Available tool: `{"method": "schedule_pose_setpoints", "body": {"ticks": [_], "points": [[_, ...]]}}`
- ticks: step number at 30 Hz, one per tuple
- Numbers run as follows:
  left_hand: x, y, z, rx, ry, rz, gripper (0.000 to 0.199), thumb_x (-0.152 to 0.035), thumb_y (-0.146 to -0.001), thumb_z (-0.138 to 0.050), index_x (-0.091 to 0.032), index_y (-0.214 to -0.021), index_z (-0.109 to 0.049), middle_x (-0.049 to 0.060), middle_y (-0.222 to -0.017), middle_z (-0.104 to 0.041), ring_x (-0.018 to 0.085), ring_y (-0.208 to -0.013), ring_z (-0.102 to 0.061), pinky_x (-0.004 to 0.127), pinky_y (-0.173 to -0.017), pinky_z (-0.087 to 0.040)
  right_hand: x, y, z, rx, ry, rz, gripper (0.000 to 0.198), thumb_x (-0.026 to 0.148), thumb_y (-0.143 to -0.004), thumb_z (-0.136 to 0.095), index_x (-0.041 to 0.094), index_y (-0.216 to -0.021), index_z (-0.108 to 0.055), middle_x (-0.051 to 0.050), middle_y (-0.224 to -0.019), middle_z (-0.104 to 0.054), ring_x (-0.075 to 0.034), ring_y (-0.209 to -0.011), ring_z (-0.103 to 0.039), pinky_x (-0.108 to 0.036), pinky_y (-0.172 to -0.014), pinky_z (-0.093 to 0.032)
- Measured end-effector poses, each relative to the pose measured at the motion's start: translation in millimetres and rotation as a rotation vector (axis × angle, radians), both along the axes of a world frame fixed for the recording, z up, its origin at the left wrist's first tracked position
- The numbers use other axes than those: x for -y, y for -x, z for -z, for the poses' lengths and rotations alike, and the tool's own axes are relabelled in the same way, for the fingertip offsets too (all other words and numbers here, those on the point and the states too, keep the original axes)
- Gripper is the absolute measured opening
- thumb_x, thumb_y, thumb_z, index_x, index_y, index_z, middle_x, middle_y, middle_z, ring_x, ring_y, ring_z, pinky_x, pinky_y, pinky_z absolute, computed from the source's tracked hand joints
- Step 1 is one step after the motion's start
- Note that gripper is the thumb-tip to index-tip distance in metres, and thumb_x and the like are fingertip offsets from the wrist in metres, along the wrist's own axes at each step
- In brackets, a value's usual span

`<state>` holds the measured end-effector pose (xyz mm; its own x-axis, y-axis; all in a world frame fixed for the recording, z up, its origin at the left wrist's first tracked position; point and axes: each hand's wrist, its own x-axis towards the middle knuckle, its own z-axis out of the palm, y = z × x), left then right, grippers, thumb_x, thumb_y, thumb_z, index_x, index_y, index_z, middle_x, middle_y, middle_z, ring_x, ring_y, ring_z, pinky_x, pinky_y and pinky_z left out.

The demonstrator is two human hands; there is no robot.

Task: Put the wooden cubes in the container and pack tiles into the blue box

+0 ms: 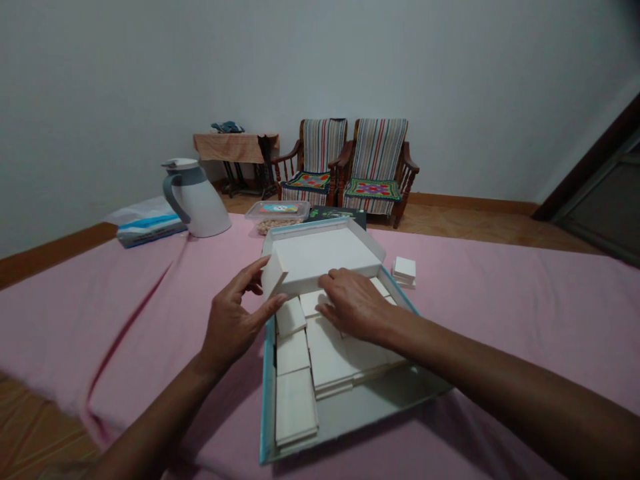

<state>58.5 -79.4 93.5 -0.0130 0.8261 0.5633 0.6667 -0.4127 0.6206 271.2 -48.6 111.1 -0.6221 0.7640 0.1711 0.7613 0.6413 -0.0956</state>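
Note:
A shallow box (267, 400) with a light blue rim lies on the bed, its lid folded back. Flat white cards of several sizes (296, 403) fill much of it, some stacked. My left hand (235, 320) is at the box's far left corner, holding a white card (274, 273) upright between thumb and fingers. Over the far middle of the box, my right hand (357, 303) reaches down with bent fingers, thumb apart from them, touching or close above a white card (313, 303). Its fingertips are partly hidden. Right of the box sits a small stack of white cards (405, 268).
A pink sheet (500, 320) covers the surface. Behind the box are a clear plastic container (277, 212) and a dark flat box (337, 215). A white jug (203, 203) and a blue-and-white package (150, 227) stand at left. Two wooden chairs (377, 153) are against the wall.

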Motion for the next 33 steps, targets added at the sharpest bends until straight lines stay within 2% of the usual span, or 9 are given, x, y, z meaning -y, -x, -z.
{"method": "schedule_pose_setpoints", "body": {"ticks": [4, 7, 10, 14, 20, 23, 26, 28, 33], "points": [[-1.2, 3.3, -10.0, -0.19, 0.025, 0.1, 0.048, -0.044, -0.077, -0.066, -0.02, -0.117, -0.056, 0.007, -0.106, -0.065, 0.019, -0.081, -0.059, 0.033, -0.074, -0.05, 4.8, -34.6, -17.6, -0.28, -0.007, 0.041, 0.015, 0.026, -0.086, -0.054, 0.015, -0.095, -0.06, -0.007, -0.087, -0.065, -0.017, -0.078, -0.057, -0.029, -0.068, -0.042], [-0.8, 4.8, -17.9, -0.386, 0.103, 0.249, 0.045, -0.041, -0.078, -0.067, -0.022, -0.118, -0.056, 0.008, -0.11, -0.064, 0.022, -0.093, -0.059, 0.036, -0.081, -0.049, 13.8, -62.2, -22.5, -0.49, -0.037, 0.094, 0.014, 0.025, -0.086, -0.052, 0.016, -0.091, -0.062, -0.004, -0.081, -0.065, -0.014, -0.071, -0.057, -0.027, -0.066, -0.043], [2.6, 1.4, -27.3, -0.55, 0.184, 0.415, 0.045, -0.03, -0.077, -0.067, -0.026, -0.12, -0.055, 0.008, -0.115, -0.063, 0.024, -0.104, -0.057, 0.039, -0.089, -0.045, 24.3, -85.2, -17.3, -0.581, -0.037, 0.184, 0.016, 0.026, -0.086, -0.051, 0.018, -0.09, -0.064, -0.003, -0.078, -0.066, -0.014, -0.066, -0.058, -0.026, -0.062, -0.044], [4.3, -12.6, -37.6, -0.697, 0.27, 0.554, 0.043, -0.011, -0.076, -0.059, -0.027, -0.116, -0.059, 0.007, -0.11, -0.064, 0.024, -0.1, -0.059, 0.037, -0.085, -0.044, 33.2, -106.0, -1.2, -0.596, 0.013, 0.276, 0.017, 0.027, -0.085, -0.052, 0.019, -0.092, -0.066, -0.001, -0.076, -0.068, -0.013, -0.062, -0.059, -0.025, -0.058, -0.045], [-8.0, -33.1, -36.2, -0.792, 0.306, 0.699, 0.05, -0.001, -0.074, -0.049, -0.026, -0.117, -0.058, 0.006, -0.11, -0.063, 0.023, -0.103, -0.056, 0.039, -0.091, -0.041, 38.0, -118.5, 13.3, -0.634, 0.071, 0.308, 0.021, 0.029, -0.086, -0.052, 0.02, -0.097, -0.067, -0.002, -0.082, -0.071, -0.013, -0.064, -0.062, -0.024, -0.053, -0.044], [-10.5, -35.9, -32.3, -0.765, 0.306, 0.646, 0.045, -0.008, -0.075, -0.054, -0.025, -0.117, -0.058, 0.007, -0.111, -0.061, 0.023, -0.102, -0.057, 0.036, -0.088, -0.043, 39.4, -120.7, 14.6, -0.648, 0.086, 0.303, 0.022, 0.028, -0.087, -0.051, 0.02, -0.099, -0.067, -0.003, -0.083, -0.072, -0.014, -0.064, -0.062, -0.024, -0.052, -0.044], [-8.5, -37.2, -28.4, -0.732, 0.319, 0.503, 0.035, -0.025, -0.074, -0.067, -0.021, -0.108, -0.06, 0.008, -0.103, -0.061, 0.023, -0.092, -0.059, 0.033, -0.079, -0.046, 39.2, -123.1, 15.7, -0.663, 0.079, 0.298, 0.023, 0.029, -0.087, -0.05, 0.021, -0.1, -0.068, -0.003, -0.083, -0.072, -0.014, -0.063, -0.062, -0.024, -0.053, -0.046], [-6.7, -37.9, -27.0, -0.722, 0.312, 0.424, 0.037, -0.035, -0.071, -0.072, -0.019, -0.102, -0.061, 0.009, -0.097, -0.062, 0.024, -0.087, -0.06, 0.033, -0.074, -0.047, 38.2, -124.7, 16.8, -0.673, 0.058, 0.297, 0.023, 0.031, -0.087, -0.051, 0.021, -0.099, -0.068, -0.003, -0.086, -0.072, -0.014, -0.063, -0.061, -0.025, -0.055, -0.047], [-6.9, -35.6, -32.7, -0.605, 0.202, 0.263, 0.04, -0.039, -0.074, -0.069, -0.019, -0.107, -0.058, 0.008, -0.096, -0.062, 0.022, -0.084, -0.06, 0.033, -0.072, -0.047, 37.9, -123.6, 17.2, -0.689, 0.038, 0.303, 0.021, 0.03, -0.087, -0.052, 0.021, -0.096, -0.068, -0.003, -0.088, -0.071, -0.014, -0.065, -0.061, -0.025, -0.055, -0.046]]}}
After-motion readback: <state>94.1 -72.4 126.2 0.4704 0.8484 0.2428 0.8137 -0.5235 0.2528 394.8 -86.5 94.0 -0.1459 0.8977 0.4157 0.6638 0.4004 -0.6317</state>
